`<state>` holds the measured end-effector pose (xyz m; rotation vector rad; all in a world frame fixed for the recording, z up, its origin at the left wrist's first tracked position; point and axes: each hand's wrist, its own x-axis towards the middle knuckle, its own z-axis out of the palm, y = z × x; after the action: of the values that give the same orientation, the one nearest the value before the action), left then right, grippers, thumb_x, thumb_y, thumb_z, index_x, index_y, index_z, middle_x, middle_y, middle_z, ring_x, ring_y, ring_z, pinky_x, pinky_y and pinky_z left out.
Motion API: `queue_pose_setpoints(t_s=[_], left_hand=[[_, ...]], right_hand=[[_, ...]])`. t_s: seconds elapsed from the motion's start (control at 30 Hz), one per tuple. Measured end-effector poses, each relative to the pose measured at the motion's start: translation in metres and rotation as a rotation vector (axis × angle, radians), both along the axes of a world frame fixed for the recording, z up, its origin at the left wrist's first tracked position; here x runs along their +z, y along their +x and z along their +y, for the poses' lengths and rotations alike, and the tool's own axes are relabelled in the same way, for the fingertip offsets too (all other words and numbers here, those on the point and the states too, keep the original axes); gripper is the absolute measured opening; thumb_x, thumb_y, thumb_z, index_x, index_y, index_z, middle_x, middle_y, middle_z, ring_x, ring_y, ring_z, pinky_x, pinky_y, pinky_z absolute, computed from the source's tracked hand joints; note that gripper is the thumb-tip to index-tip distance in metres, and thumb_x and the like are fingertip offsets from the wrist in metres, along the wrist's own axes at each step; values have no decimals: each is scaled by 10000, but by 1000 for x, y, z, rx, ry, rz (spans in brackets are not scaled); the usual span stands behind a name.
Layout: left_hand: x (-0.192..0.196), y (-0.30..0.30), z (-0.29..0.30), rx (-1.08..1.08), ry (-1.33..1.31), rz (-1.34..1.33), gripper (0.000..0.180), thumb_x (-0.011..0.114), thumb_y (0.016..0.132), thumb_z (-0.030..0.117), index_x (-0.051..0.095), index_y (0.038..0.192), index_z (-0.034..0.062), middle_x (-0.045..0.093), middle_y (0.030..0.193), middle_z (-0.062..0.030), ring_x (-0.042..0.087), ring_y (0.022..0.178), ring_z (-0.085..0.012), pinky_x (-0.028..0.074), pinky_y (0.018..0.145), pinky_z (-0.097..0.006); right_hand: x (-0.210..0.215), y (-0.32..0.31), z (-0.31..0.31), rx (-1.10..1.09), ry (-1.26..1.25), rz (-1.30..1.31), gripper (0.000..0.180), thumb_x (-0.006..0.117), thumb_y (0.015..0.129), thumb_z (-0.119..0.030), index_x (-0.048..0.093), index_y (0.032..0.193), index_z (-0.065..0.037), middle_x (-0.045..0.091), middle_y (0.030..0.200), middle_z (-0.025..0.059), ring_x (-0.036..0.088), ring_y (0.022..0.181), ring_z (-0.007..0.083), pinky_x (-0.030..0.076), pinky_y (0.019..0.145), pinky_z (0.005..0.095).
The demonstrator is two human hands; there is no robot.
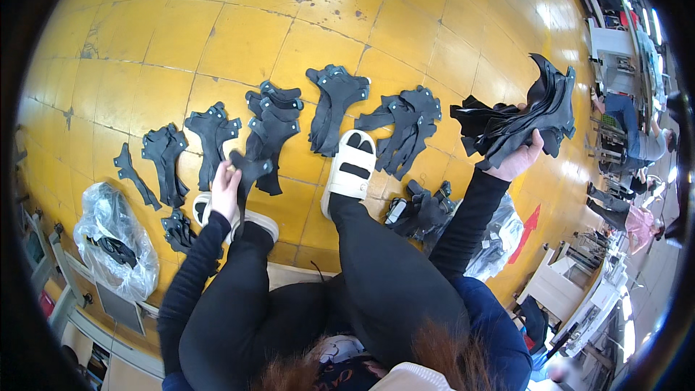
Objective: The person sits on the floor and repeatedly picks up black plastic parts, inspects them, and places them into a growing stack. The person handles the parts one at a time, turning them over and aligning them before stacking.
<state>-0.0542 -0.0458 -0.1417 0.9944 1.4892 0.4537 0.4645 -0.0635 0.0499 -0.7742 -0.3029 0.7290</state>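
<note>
My left hand point(226, 190) is closed, pinching one dark grey cut piece point(251, 169) between thumb and fingers. That piece hangs above the floor in front of my left foot. At the right, my right hand point(518, 159) grips a thick bundle of dark cut pieces point(537, 117), held up with ends fanning out both ways. Similar pieces lie on the floor in an arc of piles: a slim single-looking piece point(135, 176), then a pile point(168, 158), another pile point(213, 135), a taller pile point(275, 119), a far pile point(337, 105) and a spread pile point(405, 123).
A clear plastic bag point(116, 239) with dark contents lies at the left. Another plastic bag point(499, 239) is beside my right forearm, near a dark heap point(423, 210). My white sandal point(352, 166) stands among piles. Workbenches point(572, 282) and other people point(630, 217) are at the right.
</note>
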Motion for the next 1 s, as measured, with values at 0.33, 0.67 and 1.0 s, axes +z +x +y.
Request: queue_pose_setpoints(t_s=[0.33, 0.67, 1.0], left_hand=[[116, 239, 67, -439, -404, -470, 488, 557, 897, 131, 337, 1333, 135, 552, 1065, -38, 521, 914, -125, 449, 730, -315], [106, 283, 74, -539, -410, -451, 388, 523, 906, 188, 510, 1282, 92, 543, 1276, -72, 474, 1192, -159, 367, 979, -312], [283, 172, 106, -252, 74, -629, 259, 586, 862, 150, 580, 1101, 51, 628, 1005, -68, 560, 895, -164, 425, 834, -283]], right_hand=[[13, -18, -1, 22, 21, -55, 489, 531, 821, -259, 482, 1211, 32, 590, 1080, 180, 574, 997, 301, 455, 908, 450], [5, -35, 3, 5, -161, -101, 480, 512, 782, -195, 458, 1180, 69, 600, 1014, 219, 601, 924, 307, 494, 847, 387], [-19, -99, 28, 197, -361, 97, 460, 541, 738, -84, 499, 1179, 38, 622, 1046, 151, 628, 910, 271, 518, 842, 373]])
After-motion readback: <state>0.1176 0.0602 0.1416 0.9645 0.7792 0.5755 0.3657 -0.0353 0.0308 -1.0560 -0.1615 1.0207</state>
